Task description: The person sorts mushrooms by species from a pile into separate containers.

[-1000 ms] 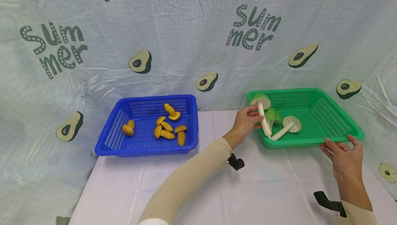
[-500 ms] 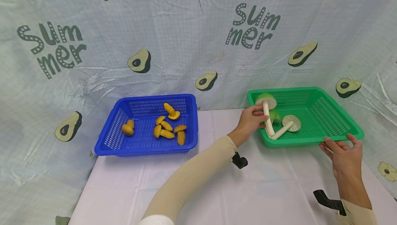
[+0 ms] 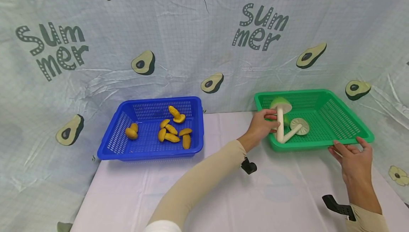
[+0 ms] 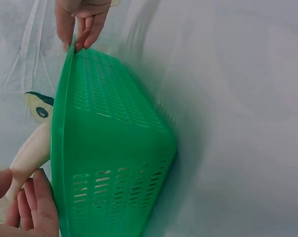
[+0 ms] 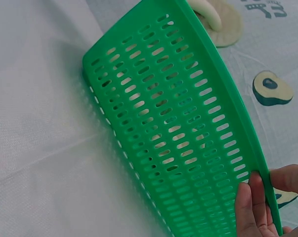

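Observation:
My left hand [image 3: 260, 123] pinches the white stem of a green-capped mushroom [image 3: 280, 125] over the left end of the green basket [image 3: 319, 143]. Its cap points toward the back, with the pale underside facing me. In the left wrist view the stem [image 4: 32, 153] shows between thumb and fingers beside the basket rim. Another mushroom [image 3: 298, 127] lies in the basket, gills up, and a further green cap [image 3: 286, 121] is partly hidden behind the held stem. My right hand [image 3: 354, 159] grips the basket's front rim near the right corner, thumb and fingers on either side of it.
To the left stands a blue basket [image 3: 150, 157] holding several small yellow-brown mushrooms [image 3: 172, 138]. Both baskets are on a table with a white cloth [image 3: 230, 196]. A printed curtain [image 3: 179, 40] hangs right behind them.
My left hand has shifted to the right with the mushroom, whose stem is now more upright in the head view. The right hand keeps its hold on the rim.

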Demonstrator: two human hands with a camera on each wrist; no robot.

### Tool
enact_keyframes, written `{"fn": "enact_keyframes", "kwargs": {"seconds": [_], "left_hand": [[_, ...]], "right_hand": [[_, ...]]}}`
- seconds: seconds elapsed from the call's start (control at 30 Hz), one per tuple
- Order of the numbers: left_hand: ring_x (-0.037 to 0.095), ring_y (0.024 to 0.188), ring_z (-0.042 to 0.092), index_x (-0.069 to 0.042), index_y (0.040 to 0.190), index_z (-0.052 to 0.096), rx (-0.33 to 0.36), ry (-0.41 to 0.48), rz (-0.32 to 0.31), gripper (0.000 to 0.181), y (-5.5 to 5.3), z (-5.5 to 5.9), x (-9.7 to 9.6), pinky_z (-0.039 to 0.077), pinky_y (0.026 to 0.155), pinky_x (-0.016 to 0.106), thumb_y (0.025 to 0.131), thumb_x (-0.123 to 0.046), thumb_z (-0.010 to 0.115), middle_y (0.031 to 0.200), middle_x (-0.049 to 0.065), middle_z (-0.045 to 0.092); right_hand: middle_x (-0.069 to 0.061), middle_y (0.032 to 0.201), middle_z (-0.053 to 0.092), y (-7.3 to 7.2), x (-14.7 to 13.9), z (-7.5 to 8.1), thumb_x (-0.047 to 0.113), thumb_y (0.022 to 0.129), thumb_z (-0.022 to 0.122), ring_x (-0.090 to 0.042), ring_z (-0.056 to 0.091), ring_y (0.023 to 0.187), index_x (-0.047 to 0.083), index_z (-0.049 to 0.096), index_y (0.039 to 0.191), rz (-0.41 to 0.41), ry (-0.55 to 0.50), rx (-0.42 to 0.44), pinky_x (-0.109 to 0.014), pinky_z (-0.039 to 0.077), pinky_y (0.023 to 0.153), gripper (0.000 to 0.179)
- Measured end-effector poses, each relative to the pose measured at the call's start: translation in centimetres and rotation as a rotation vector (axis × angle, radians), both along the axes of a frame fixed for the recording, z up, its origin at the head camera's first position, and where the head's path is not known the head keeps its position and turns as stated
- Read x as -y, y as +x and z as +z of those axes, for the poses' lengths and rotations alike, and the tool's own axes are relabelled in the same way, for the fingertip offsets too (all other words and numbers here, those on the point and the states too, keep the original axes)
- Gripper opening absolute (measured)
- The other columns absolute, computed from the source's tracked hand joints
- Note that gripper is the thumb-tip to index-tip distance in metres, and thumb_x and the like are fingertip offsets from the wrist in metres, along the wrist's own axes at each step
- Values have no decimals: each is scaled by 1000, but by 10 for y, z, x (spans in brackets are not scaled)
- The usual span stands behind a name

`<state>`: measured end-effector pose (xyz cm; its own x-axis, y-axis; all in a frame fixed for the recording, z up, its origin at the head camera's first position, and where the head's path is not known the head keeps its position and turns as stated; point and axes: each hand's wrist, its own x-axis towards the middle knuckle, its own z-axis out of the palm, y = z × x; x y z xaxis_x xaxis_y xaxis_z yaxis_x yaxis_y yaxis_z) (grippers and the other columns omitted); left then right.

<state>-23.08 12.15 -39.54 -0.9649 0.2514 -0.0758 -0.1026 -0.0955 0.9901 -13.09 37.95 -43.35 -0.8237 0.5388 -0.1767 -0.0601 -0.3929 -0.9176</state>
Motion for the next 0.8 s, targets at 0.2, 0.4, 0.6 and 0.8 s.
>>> {"fn": "enact_keyframes", "kwargs": {"seconds": [0.2,0.4,0.6,0.8], "left_hand": [[10,78,65,-4,121,69,-7,2,-36,35,2,0,1,61,74,42,89,10,70,100,5,69],[10,78,65,-3,122,69,-18,-3,-46,35,4,-1,7,62,73,42,89,8,71,104,9,69],[12,76,64,0,122,68,-26,30,-51,33,4,-2,14,61,74,46,89,8,71,104,12,69],[25,88,70,0,122,68,-27,35,-56,32,3,-4,22,62,72,43,90,7,70,98,5,69]], "right_hand": [[-4,82,67,0,1,-1,-1,86,77,-16,73,66,27,8,159,4,-4,5,-28,60,61,105],[-3,80,66,1,1,-1,-4,88,73,-15,73,66,27,6,160,2,0,9,-28,60,59,103],[-4,79,65,-1,2,-1,-5,86,75,-15,72,64,26,9,159,-16,0,2,-27,60,59,102],[-3,80,66,-3,2,-1,-5,86,75,-16,73,63,26,11,157,-12,-20,-12,-28,60,59,100]]}}
